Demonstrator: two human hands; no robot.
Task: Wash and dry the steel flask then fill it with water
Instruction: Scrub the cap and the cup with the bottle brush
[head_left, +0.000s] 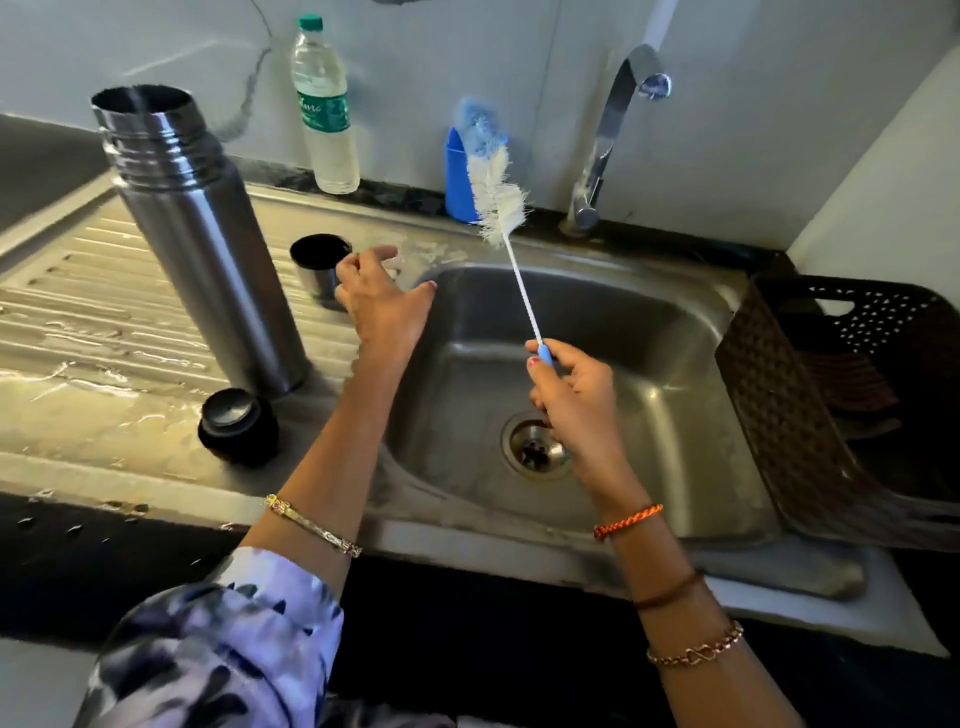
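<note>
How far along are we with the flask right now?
Early washing stage. Done: the steel flask stands open on the wet drainboard, its stopper and cup lid set beside it. In hand: the right hand grips the bottle brush over the sink; the left hand reaches near the cup lid, holding nothing. Left: scrubbing, rinsing, drying, filling. No water shows at the tap.
</note>
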